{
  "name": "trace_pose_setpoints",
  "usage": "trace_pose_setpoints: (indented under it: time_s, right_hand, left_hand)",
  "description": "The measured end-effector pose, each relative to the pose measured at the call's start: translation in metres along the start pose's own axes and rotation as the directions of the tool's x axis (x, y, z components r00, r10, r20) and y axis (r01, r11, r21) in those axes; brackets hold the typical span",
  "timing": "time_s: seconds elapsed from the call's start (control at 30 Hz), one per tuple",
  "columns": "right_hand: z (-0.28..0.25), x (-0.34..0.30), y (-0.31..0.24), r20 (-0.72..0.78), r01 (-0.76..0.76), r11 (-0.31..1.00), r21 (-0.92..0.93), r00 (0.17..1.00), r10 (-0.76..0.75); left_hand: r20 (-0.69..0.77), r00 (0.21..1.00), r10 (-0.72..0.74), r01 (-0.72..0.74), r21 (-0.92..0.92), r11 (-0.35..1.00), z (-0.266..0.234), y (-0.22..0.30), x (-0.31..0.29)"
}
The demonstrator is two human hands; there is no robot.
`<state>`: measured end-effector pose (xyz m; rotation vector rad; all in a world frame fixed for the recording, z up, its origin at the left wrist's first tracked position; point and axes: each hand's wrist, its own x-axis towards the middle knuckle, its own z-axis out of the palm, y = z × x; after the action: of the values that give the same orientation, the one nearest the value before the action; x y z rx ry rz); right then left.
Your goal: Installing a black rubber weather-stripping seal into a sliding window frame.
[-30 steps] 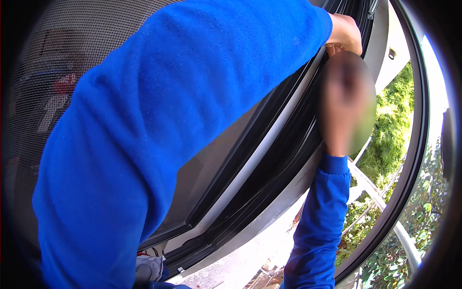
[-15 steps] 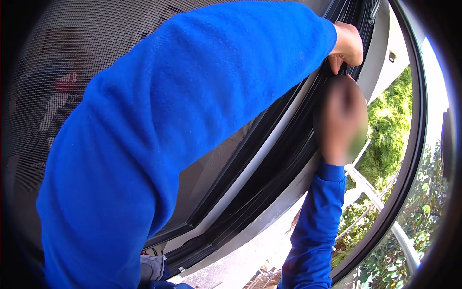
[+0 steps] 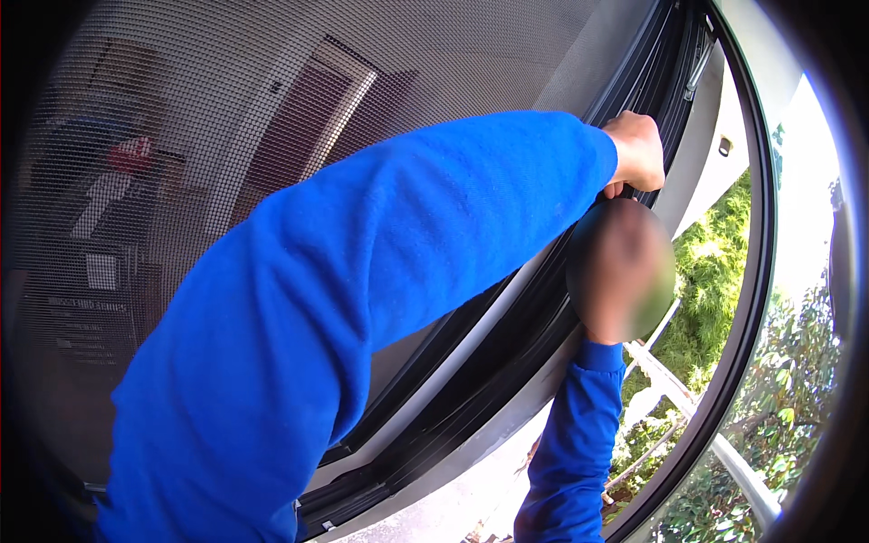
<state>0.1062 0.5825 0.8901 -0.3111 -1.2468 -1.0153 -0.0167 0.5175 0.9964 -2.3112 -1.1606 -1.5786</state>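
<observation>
My left arm, in a blue sleeve, reaches across the view to a black window frame [image 3: 471, 389] with long parallel grooves. My left hand [image 3: 639, 149] is bent down at the frame, fingers curled in against its grooves. Whatever the fingertips may hold is hidden behind the hand. Just below it, my right hand [image 3: 617, 276] comes up from the lower edge and lies along the same frame. A blur covers its fingers, so their pose and anything between them cannot be made out. The two hands are close together.
A mesh screen [image 3: 471, 68] fills the left side, with a room and a dark red door [image 3: 294, 136] behind it. On the right a dark-rimmed glass pane [image 3: 756, 235] stands swung outward. A metal stay [image 3: 699, 68] sits above my hands. Green plants [image 3: 711, 276] grow outside.
Both hands and the frame sit lower and slightly further left in the picture as the view shifts. More of the room behind the screen shows. The hands remain at the frame.
</observation>
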Motion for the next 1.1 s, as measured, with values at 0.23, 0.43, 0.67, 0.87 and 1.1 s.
trace_pose_setpoints:
  time_s: [0.23,0.43,0.67,0.87,1.1]
  right_hand:
    - [-0.002,-0.001,0.001,-0.012,-0.012,1.0,0.012,1.0,0.012]
    - [0.008,-0.002,-0.007,-0.015,-0.008,1.0,0.018,1.0,0.008]
    - [0.003,-0.004,0.004,-0.037,-0.019,1.0,0.004,0.999,0.019]
    - [-0.002,-0.006,0.009,-0.045,-0.032,0.999,0.028,0.998,0.033]
    - [-0.005,-0.003,0.005,0.022,-0.057,0.997,-0.05,0.998,0.058]
  left_hand:
    - [-0.328,0.942,0.077,-0.129,-0.138,0.982,0.004,0.001,0.051]
    - [-0.566,0.813,0.136,-0.124,0.059,0.991,-0.013,0.004,0.119]
    - [-0.555,0.81,0.19,-0.265,-0.057,0.963,-0.011,0.024,0.082]
    - [-0.611,0.755,0.239,-0.301,0.001,0.954,0.001,0.029,0.076]
    - [-0.436,0.872,0.224,-0.266,-0.038,0.963,0.038,-0.018,0.053]
